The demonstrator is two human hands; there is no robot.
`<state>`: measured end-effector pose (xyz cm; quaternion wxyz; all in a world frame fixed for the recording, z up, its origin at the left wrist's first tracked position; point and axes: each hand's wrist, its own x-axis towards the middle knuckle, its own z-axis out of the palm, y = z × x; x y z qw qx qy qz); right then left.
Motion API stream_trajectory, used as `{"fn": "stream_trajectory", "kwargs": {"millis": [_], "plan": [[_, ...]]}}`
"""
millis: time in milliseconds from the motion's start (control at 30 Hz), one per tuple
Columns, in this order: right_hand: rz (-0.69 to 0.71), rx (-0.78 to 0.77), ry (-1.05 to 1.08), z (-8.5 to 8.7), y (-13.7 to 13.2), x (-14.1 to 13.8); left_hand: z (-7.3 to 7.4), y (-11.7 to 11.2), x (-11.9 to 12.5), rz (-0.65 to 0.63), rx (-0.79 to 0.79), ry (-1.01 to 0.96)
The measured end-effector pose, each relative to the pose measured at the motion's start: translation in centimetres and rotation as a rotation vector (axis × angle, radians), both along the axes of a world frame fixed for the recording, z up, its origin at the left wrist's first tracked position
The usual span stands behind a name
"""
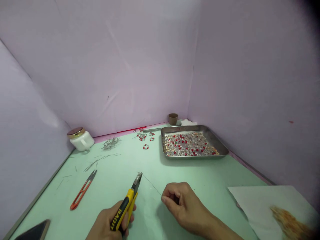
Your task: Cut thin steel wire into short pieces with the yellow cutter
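Left hand [107,220]: the yellow-and-black pliers [128,200] are being gripped in closed fingers, with the handles being squeezed close together.
Right hand [186,208]: the wire [152,184] is being pinched between thumb and index fingertip, while the remaining fingers are being curled toward the palm.
Gap between hands: the two are being held apart, linked only by the wire.
Wire line: a nearly straight slant is being drawn from the plier tips to the right fingertips, over the green table [225,175]; whether a bend is being formed at the tips cannot be told.
Plier work: control is probably being served best by a firm bite at the very tips, a steady left wrist and light, even tension from the right; by too hard a pull, slipping or kinking would be risked.
Red-handled snips [82,192]: these are being left untouched, left of the pliers.
Metal tray [223,146]: pale and red beads [185,143] are being held in it, beyond the right hand.
Beaded rings [142,136]: these are being grouped left of the tray.
Wire tangle [111,143]: it is being flanked by a lidded jar [83,141].
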<state>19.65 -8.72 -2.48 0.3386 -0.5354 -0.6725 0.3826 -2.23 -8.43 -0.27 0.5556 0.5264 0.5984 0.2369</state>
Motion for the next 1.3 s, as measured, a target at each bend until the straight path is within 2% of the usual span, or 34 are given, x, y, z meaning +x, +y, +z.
{"fn": "stream_trajectory", "kwargs": {"millis": [133, 200, 300, 367, 433, 567, 633, 767, 900, 1067, 1200, 1267, 1300], "plan": [[-0.016, -0.047, 0.036, -0.1, 0.1, 0.0, -1.1, 0.1, 0.1, 0.031, 0.026, -0.047], [-0.017, -0.095, 0.072, -0.1, 0.1, 0.0, -1.7, 0.4, -0.5, 0.106, 0.087, 0.008], [-0.023, -0.173, 0.142, 0.3, 0.0, -0.1, -1.7, 1.4, -2.7, 0.367, 0.206, 0.291], [-0.035, -0.221, 0.210, 0.4, 0.1, -0.2, -1.2, 2.3, -4.2, 0.449, 0.292, 0.501], [-0.050, -0.301, 0.307, 0.2, 0.4, -0.3, -0.6, 3.1, -4.9, 0.427, 0.345, 0.621], [-0.160, -0.421, 0.506, -1.1, 1.2, -0.6, -0.9, 4.3, -3.7, 0.232, 0.400, 0.763], [-0.231, -0.408, 0.533, -1.9, 1.4, -0.9, -1.2, 5.3, -3.0, 0.176, 0.402, 0.850], [-0.214, -0.312, 0.463, -3.1, 1.4, -1.5, -1.1, 7.9, -3.0, 0.127, 0.381, 0.956], [-0.225, -0.301, 0.499, -3.2, 1.3, -1.7, -0.9, 9.4, -3.4, 0.125, 0.370, 0.985], [-0.230, -0.391, 0.662, -2.6, 1.7, -1.4, -1.2, 8.7, -2.8, 0.257, 0.403, 0.934], [-0.203, -0.462, 0.759, -2.2, 1.6, -1.2, -0.7, 6.8, -0.4, 0.326, 0.469, 0.674], [-0.173, -0.504, 0.810, -2.2, 1.4, -1.3, -0.7, 5.3, 1.9, 0.288, 0.456, 0.480], [-0.151, -0.526, 0.838, -2.3, 1.3, -1.3, -0.8, 4.3, 3.2, 0.230, 0.413, 0.371]]}}
